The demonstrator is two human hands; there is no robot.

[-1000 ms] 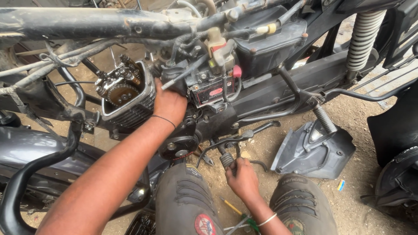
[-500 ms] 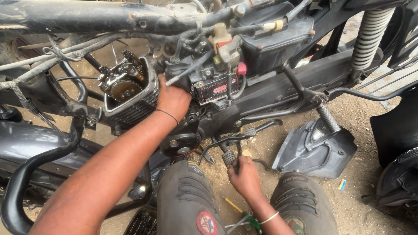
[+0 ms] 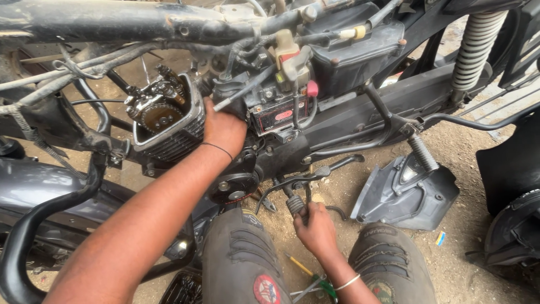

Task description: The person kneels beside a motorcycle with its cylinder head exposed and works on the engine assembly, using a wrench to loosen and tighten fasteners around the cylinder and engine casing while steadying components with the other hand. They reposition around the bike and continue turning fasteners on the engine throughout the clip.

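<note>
Your right hand (image 3: 316, 228) is wrapped tight round the kick-start lever (image 3: 296, 204) low by your knees; your left hand (image 3: 224, 128) presses flat on the open cylinder head (image 3: 164, 121); its cover is off, cam sprocket (image 3: 158, 115) bare; refitting remains.

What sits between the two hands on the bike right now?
In the head view, a round black engine cover lies between the left hand and right hand.

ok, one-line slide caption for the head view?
Left hand braces on motorcycle engine; right hand grips a tool handle below.
</note>
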